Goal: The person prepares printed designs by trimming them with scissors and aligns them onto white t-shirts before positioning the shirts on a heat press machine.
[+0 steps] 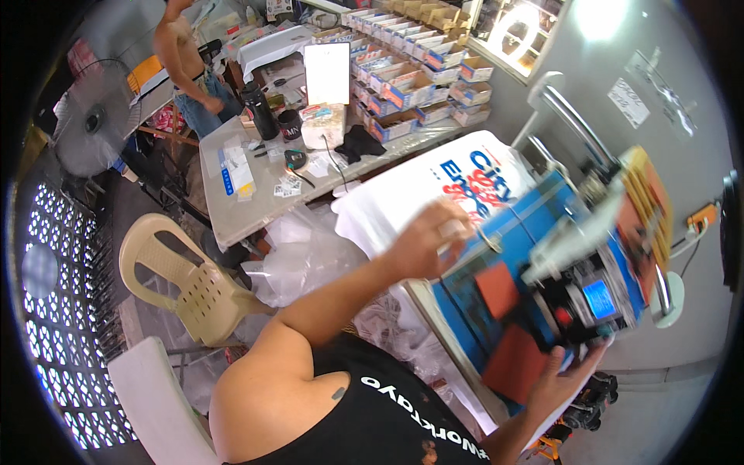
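At your far left, a standing fan [93, 120] faces the room, and another person [180, 62] stands behind it at the back. Below, a beige plastic chair [190, 283] is turned at an angle beside a grey table [260, 208] holding a black bottle [260, 115]. Rows of open cardboard boxes [418, 77] line the table's far side. Near the middle, clear plastic wrapping [306, 260] is bunched below the table edge.

Your left hand [435, 239] is raised over the near edge of a white printed cloth [418, 186], its fingers bent; blur hides whether they pinch anything. The cloth lies between table and machine, its long axis slanting from lower left to upper right; its blue and red lettering runs down toward the lower right, letter tops toward the upper right.

Next comes a blue board [535, 217], its far edge also slanting up to the right, with two reddish-brown pads [515, 363] on its nearer part. Above the pads is a black-and-silver machine [577, 298], its lit screen slightly tilted and facing you. Your right hand [562, 380] is at the machine's lower corner, thumb spread from the fingers; you cannot tell whether it grips. Farthest right, an orange socket box [701, 217] is fixed to the grey wall.
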Demonstrator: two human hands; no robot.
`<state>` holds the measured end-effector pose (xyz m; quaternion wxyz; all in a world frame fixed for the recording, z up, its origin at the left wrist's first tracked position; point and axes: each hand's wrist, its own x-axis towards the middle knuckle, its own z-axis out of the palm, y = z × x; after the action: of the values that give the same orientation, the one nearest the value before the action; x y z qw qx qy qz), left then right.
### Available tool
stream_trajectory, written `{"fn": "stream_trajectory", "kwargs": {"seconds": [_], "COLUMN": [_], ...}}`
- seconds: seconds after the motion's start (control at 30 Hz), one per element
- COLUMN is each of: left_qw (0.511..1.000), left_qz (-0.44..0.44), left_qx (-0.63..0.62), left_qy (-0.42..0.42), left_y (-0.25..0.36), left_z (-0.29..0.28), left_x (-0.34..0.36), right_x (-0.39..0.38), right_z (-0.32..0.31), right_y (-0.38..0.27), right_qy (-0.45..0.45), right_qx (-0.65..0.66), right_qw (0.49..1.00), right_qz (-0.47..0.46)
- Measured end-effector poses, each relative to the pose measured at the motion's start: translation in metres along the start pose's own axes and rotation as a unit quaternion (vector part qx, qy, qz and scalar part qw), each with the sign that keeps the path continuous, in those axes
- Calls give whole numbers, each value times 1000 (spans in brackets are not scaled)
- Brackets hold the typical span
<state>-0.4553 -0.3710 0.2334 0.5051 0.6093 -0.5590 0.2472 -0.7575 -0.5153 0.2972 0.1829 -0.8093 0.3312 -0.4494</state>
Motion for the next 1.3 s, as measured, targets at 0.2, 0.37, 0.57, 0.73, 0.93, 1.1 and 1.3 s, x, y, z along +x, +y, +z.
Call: {"fn": "stream_trajectory", "kwargs": {"seconds": [0.2, 0.37, 0.57, 0.73, 0.93, 1.1, 1.3], "left_qw": [878, 795, 767, 761, 787, 701, 712], "left_qz": [-347, -357, -413, -421, -380, -589, -614], "left_qx": [288, 440, 423, 430, 455, 401, 327], "left_qy": [-158, -218, -249, -242, -167, 27, -97], "left_y": [-311, -441, -498, -514, -491, -479, -570], "left_z": [-127, -167, -159, -156, -156, -186, -211], "left_x": [-93, -75, -64, -65, -66, -84, -139], "right_x": [25, 22, 27, 21, 7, 1, -9], "right_z": [23, -44, -70, -78, -101, -124, -185], "right_y": [42, 103, 128, 139, 149, 164, 186], "right_qy": [301, 429, 447, 454, 455, 453, 440], "right_qx": [-182, -185, -190, -191, -196, -197, -92], "right_qw": [923, 869, 849, 840, 835, 832, 888], "right_qz": [154, 162, 209, 229, 240, 254, 101]}}
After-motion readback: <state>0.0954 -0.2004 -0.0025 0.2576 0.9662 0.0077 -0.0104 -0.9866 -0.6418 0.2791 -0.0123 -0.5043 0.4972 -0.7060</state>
